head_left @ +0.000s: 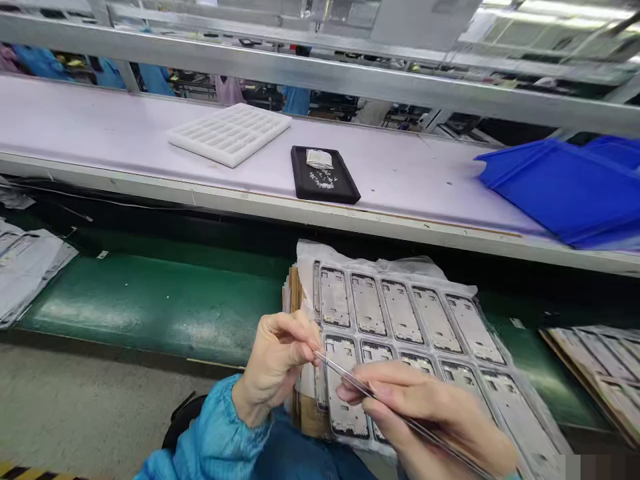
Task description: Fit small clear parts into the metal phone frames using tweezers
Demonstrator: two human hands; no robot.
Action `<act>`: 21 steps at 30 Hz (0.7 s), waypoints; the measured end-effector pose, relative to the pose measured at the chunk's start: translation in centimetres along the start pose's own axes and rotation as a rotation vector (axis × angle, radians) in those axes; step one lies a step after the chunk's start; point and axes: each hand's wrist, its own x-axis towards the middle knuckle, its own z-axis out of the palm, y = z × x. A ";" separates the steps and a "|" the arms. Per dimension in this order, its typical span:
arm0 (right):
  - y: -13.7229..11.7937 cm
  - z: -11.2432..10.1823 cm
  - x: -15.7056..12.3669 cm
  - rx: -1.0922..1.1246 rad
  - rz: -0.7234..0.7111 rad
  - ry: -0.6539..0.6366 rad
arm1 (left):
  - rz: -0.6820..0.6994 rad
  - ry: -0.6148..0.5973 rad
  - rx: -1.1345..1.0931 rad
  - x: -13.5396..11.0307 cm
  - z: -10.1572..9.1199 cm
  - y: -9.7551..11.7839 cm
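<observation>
- Head view: L hand (277,363) has thumb and index fingertips pressed together, very narrow, at the tip of the metal tweezers (345,375); I cannot tell if a tiny pc is btwn them.
- R hand (430,407), a bit blurred, grips the tweezers w/ thumb and fingers, tip pointing toward L hand.
- Tweezers are above the phone frames (369,305), which lie in rows on a pale plastic sheet (345,253), on top of a stack w/ cardboard (295,283) edges.
- This stack is on the green bench (175,293); other stacks (33,270) are at far L & R.
- On the shelf (125,147) behind: white compartment tray (220,140), black tray (345,191) w/ small white pcs (324,180) and a packet (319,159), blue trays (565,187) at R.
</observation>
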 end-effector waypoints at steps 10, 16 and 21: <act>-1.1 1.8 0.8 -0.026 -0.028 0.098 | -0.071 0.007 -0.063 -0.5 -0.8 0.7; -0.7 1.8 0.8 -0.021 -0.011 0.086 | -0.055 0.038 -0.057 -0.8 -0.7 0.5; 0.2 0.6 0.2 0.024 0.002 0.084 | -0.035 0.069 -0.023 -0.7 -0.6 -0.1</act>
